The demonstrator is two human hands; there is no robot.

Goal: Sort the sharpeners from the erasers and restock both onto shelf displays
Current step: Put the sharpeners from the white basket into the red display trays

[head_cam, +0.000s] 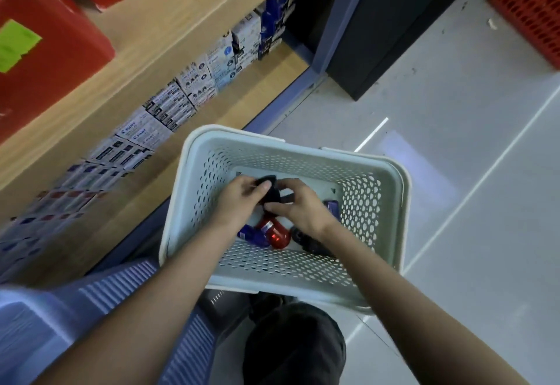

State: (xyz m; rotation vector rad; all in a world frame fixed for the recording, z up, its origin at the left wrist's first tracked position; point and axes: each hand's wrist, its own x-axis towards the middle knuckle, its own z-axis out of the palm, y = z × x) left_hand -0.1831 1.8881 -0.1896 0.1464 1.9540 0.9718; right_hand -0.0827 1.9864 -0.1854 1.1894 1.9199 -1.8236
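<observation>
Shelf (169, 51) at left; your left hand (239, 199) and right hand (300, 206) both grasp one black item (269, 192) inside the basket (391, 178) — identify it before lifting clear

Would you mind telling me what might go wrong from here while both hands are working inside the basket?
1. Both the left hand and the right hand grip the same black item, so neither steadies the white basket; it could tip or slide.
2. The red item and blue item lie loose right under the hands and might be knocked about.
3. What the black item is stays unclear, so it could be sorted wrongly.
</observation>
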